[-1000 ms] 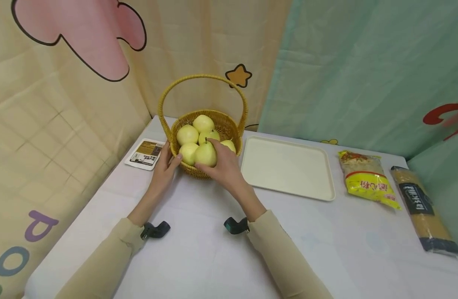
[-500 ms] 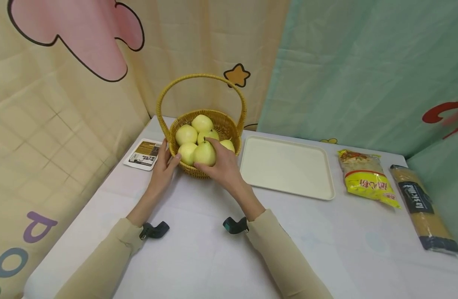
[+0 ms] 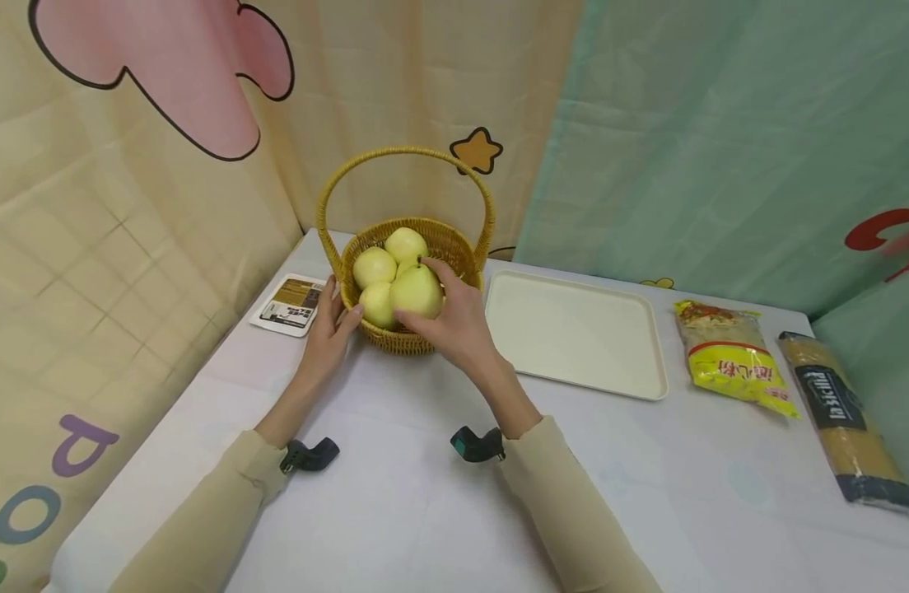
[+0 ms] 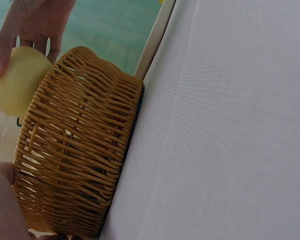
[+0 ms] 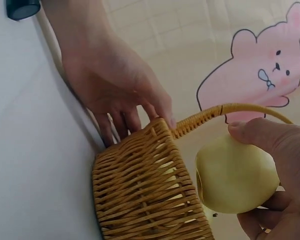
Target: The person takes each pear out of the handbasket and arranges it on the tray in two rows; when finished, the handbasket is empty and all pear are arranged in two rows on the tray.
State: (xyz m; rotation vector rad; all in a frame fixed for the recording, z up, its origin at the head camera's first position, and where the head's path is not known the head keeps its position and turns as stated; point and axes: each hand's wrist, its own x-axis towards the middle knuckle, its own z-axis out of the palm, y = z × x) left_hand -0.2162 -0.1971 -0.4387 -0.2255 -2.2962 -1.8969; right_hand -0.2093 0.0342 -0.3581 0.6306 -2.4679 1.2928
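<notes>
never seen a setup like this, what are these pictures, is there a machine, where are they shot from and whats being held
No machine: you see a person's bare left hand and right hand. The wide picture comes from a camera on the head, looking forward and down. The two close ones come from a camera on each wrist, so the basket looks tipped there.

On the white table, left to right: a flat pack, the basket with other pears, a tray, a yellow bag and a long pack. The left hand holds the basket's side; the right holds a pear over it.
</notes>
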